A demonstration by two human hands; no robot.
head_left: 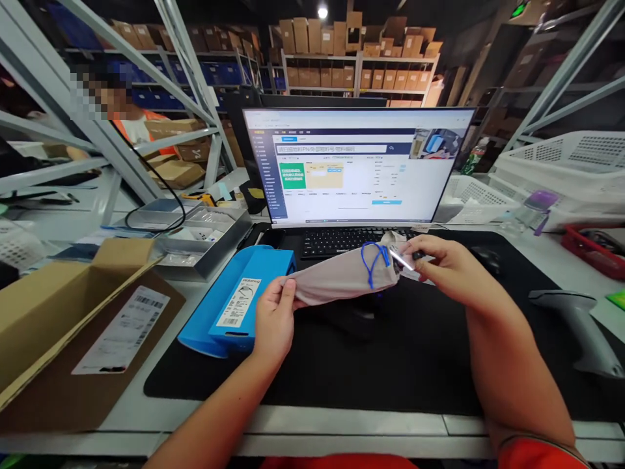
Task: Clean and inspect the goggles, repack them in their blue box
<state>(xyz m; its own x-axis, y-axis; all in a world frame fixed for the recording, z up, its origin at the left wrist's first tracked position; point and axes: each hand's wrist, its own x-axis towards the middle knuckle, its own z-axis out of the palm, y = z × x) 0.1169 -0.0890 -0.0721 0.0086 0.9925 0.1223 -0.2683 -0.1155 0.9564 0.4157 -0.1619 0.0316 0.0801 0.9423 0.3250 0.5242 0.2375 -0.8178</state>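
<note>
A grey drawstring pouch (pixel 336 277) with a blue cord is stretched level above the black desk mat. At its closed end my left hand (pixel 277 312) pinches the fabric between thumb and fingers. My right hand (pixel 442 264) is closed at the pouch's mouth, on what look like clear glasses (pixel 403 258) with a black part. They sit partly inside the opening, so most of their shape is hidden. Beside my left hand lies a blue carton (pixel 273 270) with its flap open and a white label picturing glasses.
A lit monitor (pixel 342 169) and keyboard (pixel 336 242) stand behind the pouch. To the right are a mouse (pixel 486 260), a barcode scanner (pixel 579 329) and white baskets (pixel 581 156). An open cardboard box (pixel 92 326) stands left, near a grey tray (pixel 209 241). A person (pixel 137 127) is beyond the rack.
</note>
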